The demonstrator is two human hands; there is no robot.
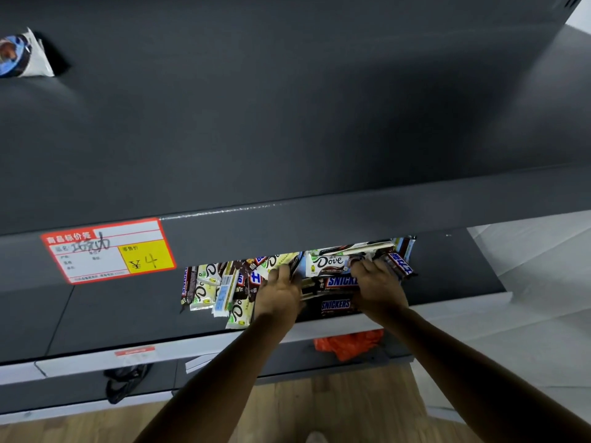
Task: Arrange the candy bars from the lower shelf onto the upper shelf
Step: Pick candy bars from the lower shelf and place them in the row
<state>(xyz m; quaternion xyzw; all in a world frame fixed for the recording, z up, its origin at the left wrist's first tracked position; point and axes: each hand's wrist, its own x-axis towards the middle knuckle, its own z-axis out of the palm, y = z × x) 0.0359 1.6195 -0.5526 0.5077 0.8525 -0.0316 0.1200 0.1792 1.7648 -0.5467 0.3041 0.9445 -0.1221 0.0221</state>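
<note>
Candy bars (224, 289) lie in a loose heap on the lower shelf (112, 314), their far ends hidden under the front lip of the upper shelf (287, 123). The right hand (379, 284) has its fingers curled round bars at the heap's right end. The left hand (281, 290) digs bent fingers into the middle; whether it grips cannot be told. A red price label (108, 251) sits on the lip.

Left hand (281, 292) and right hand (379, 282) grip candy bars (326, 262) on the lower shelf (112, 314).
</note>
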